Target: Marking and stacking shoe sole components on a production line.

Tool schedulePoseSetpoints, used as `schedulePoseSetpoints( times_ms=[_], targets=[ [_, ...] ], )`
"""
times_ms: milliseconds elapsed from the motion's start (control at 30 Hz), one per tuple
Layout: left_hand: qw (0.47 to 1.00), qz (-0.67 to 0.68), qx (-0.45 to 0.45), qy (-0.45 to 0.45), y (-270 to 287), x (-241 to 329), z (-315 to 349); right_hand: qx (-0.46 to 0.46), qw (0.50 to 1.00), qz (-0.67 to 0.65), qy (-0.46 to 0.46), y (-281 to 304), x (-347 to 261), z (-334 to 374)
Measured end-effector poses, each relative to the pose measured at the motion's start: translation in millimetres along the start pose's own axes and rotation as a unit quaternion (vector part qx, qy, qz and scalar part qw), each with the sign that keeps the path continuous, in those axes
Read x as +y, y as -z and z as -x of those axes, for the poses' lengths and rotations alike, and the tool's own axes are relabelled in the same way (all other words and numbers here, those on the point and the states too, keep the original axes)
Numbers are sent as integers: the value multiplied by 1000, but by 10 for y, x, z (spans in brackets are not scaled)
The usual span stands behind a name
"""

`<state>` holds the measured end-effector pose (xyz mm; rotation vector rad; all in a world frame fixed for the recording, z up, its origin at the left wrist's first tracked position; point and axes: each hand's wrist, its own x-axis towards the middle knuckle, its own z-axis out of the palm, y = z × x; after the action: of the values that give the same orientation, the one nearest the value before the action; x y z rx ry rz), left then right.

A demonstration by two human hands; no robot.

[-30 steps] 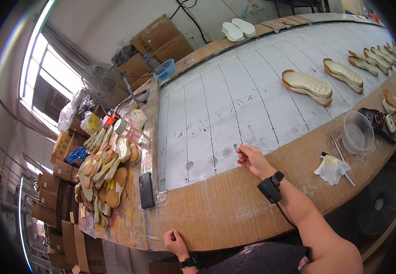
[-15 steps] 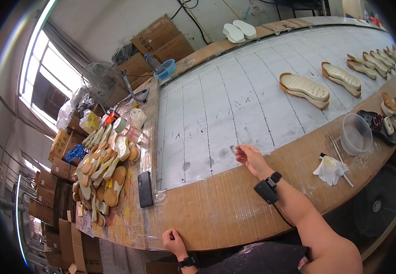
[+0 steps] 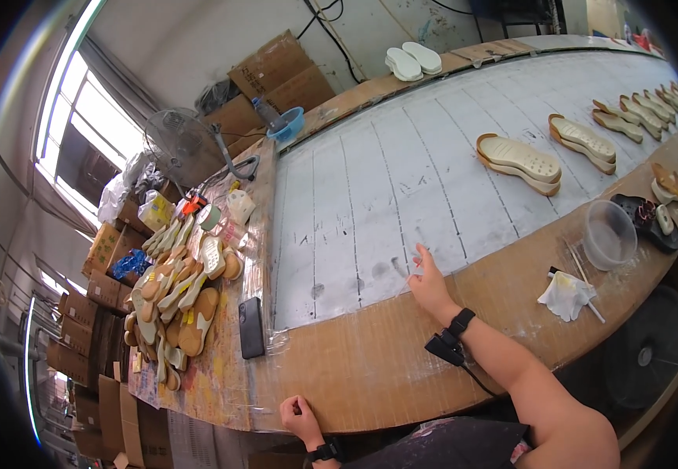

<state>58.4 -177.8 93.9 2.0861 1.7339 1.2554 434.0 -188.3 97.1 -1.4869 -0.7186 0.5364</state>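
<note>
My left hand (image 3: pixel 300 420) rests loosely curled at the near edge of the brown cardboard border (image 3: pixel 339 363), with nothing visible in it. Over the border's inner edge is my right hand (image 3: pixel 430 285), index finger stretched forward and thumb apart, holding nothing. Its fingertip is above a pale grey surface (image 3: pixel 331 211) marked with dark dashed lines; I cannot tell whether it touches. Farther right on that surface lie cream shoe soles with tan edges: a nearer one (image 3: pixel 520 162), another (image 3: pixel 583 144) behind it, and a row of several (image 3: pixel 620 121) farther off.
A black phone (image 3: pixel 251 328) and a pile of soles (image 3: pixel 171 305) lie to the left. To the right are a clear plastic tub (image 3: pixel 609 234), a crumpled white cloth (image 3: pixel 566 294) and a black tray (image 3: pixel 647 223). White soles (image 3: pixel 413 61) and a blue basin (image 3: pixel 288 125) stand at the back.
My right hand has turned, and its index finger now points forward where the fingers were curled together before. My left hand has stayed nearly in place. The view has shifted slightly.
</note>
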Motion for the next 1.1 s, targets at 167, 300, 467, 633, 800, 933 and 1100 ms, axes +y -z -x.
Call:
schedulePoseSetpoints(
  times_ms=[167, 300, 467, 633, 800, 933, 1100],
  targets=[
    [1000, -1, 1, 2, -19, 46, 7, 22, 999, -24, 36, 2, 22, -6],
    [1000, 3, -2, 3, -18, 64, -21, 37, 996, -12, 83, -32, 109, -67],
    [1000, 1, -1, 3, -19, 42, -19, 19, 998, -59, 13, -25, 43, -47],
    [1000, -6, -4, 4, -9, 50, 2, 12, 997, -78, -23, 1, 19, -24],
    [1000, 3, 0, 1, -7, 56, 7, -10, 998, -59, -24, 28, -6, -8],
    [1000, 0, -1, -5, -6, 69, 5, -9, 998, -60, -11, 33, 4, -9],
    [1000, 3, 10, -20, -26, 36, 9, -14, 998, -57, -16, 44, -2, -8]
  ],
)
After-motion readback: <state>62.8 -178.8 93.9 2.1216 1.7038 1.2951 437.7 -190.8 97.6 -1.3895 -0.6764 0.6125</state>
